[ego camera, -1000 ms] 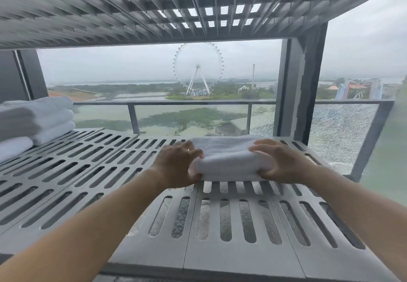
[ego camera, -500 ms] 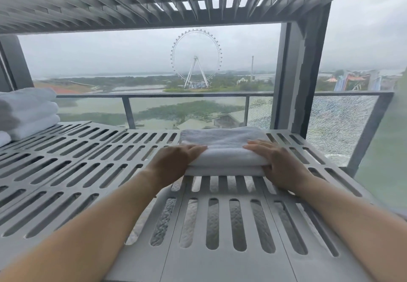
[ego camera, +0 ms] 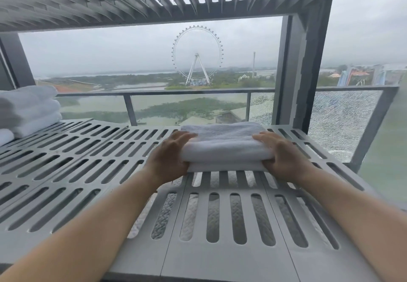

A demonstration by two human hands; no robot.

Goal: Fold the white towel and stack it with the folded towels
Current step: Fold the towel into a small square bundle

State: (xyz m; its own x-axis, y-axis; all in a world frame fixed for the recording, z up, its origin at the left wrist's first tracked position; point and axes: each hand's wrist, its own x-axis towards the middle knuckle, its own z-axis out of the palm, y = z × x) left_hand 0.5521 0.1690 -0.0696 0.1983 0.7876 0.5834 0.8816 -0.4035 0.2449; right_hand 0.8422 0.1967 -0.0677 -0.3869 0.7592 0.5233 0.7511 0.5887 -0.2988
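The folded white towel [ego camera: 223,142] lies on the far right part of the slatted shelf [ego camera: 88,171], with the left hand [ego camera: 170,157] and right hand [ego camera: 280,155] gripping its two ends, fingers on top, well apart from the stack of folded towels [ego camera: 28,109] at far left.

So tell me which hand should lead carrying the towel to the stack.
Left, probably. The left hand grips the folded towel's end nearer the stack at far left; the right hand holds the far end.
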